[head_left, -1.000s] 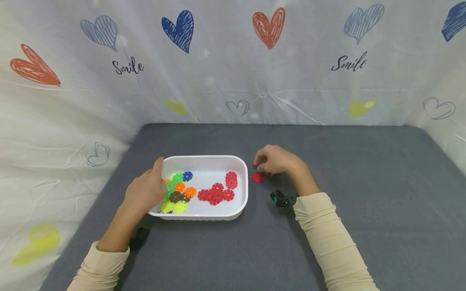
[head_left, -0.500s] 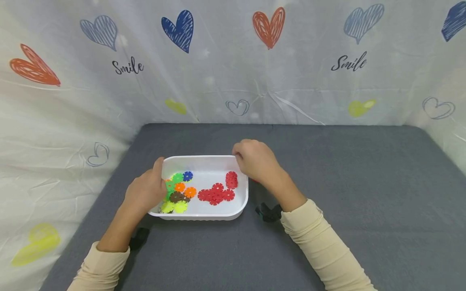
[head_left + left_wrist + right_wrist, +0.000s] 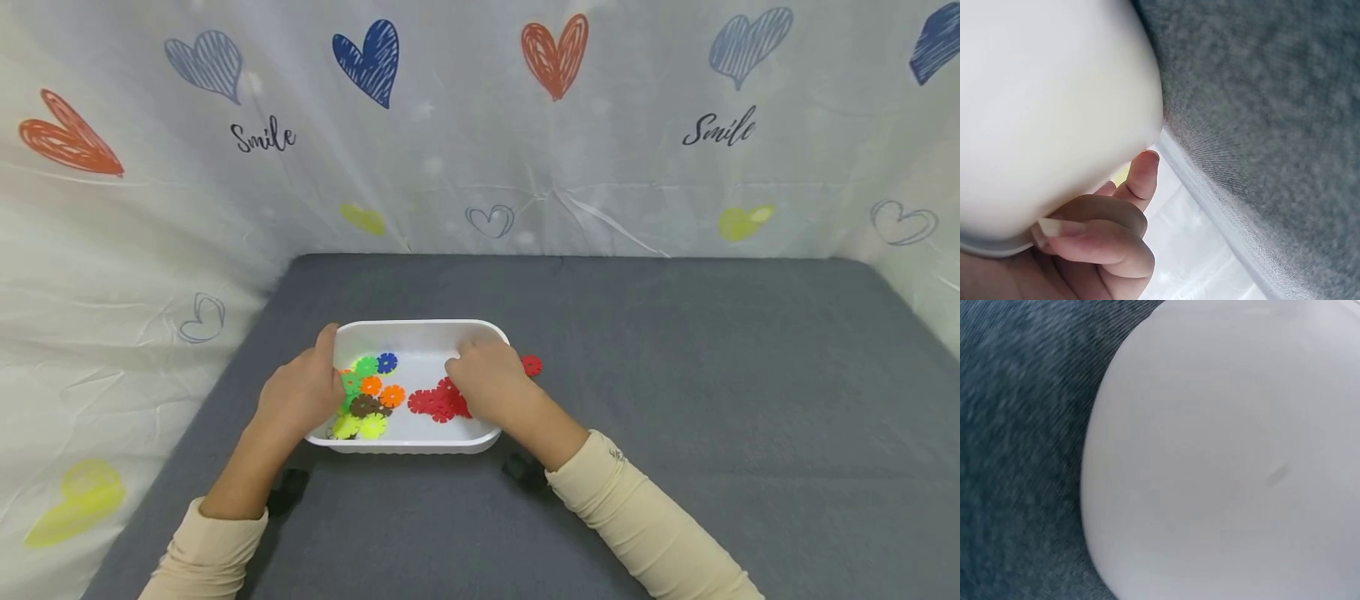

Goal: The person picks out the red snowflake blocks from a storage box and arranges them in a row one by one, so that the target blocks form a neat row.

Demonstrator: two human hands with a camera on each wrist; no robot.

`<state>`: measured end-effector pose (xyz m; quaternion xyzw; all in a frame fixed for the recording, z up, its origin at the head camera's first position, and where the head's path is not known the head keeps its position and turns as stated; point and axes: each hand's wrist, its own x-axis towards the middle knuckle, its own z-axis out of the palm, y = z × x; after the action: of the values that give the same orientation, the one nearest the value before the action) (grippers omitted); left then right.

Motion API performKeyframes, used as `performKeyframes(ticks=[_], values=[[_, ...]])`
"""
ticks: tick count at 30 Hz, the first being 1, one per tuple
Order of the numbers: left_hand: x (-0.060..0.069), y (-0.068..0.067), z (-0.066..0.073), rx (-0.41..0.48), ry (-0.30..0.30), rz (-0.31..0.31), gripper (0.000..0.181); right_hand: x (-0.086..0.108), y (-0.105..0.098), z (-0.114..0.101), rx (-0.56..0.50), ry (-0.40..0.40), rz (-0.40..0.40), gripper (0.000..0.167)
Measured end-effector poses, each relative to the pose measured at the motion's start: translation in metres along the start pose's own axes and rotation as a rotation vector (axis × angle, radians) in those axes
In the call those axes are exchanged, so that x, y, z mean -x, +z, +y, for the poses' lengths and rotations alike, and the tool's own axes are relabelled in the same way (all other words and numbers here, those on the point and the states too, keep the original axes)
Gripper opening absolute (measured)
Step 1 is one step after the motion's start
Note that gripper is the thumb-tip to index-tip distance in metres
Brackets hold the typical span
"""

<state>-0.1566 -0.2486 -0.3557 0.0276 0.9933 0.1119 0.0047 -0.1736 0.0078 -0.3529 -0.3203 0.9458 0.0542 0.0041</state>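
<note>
Head view: one grey desk [image 3: 750,400] is seen, with one white tray [image 3: 420,446] set on it. Two hands are counted: the tray's left end is clamped in the grip of the left hand [image 3: 302,392]; the right hand [image 3: 487,379] is positioned over the right end, its grip hidden, state undeterminable. Inside, one red pile [image 3: 435,402] is too overlapped to be counted; one blue disc [image 3: 387,362] is noted. One red disc [image 3: 532,365] lies outside, just beside.

Head view: soft, even light over surface [image 3: 712,375], dim shadow beside left sleeve [image 3: 206,546]. Right wrist view: streaky blur! Left wrist view: tray [image 3: 1054,94] washed pale.
</note>
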Motion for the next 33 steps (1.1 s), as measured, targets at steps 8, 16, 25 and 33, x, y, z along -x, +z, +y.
performKeyframes(ticks=[8, 16, 25, 33], values=[[0.002, -0.001, 0.001, -0.002, -0.002, -0.001, 0.06, 0.001, 0.0, 0.002, -0.043, -0.026, 0.029, 0.033], [0.002, -0.001, 0.001, -0.005, -0.006, 0.001, 0.06, -0.001, -0.001, 0.006, -0.109, -0.031, 0.04, 0.026], [0.002, -0.001, 0.002, -0.006, -0.008, -0.002, 0.06, -0.001, -0.003, 0.007, -0.126, -0.044, 0.054, 0.027], [0.002, -0.001, 0.002, -0.002, -0.009, -0.002, 0.06, -0.002, -0.006, 0.011, -0.215, -0.05, 0.032, 0.03]])
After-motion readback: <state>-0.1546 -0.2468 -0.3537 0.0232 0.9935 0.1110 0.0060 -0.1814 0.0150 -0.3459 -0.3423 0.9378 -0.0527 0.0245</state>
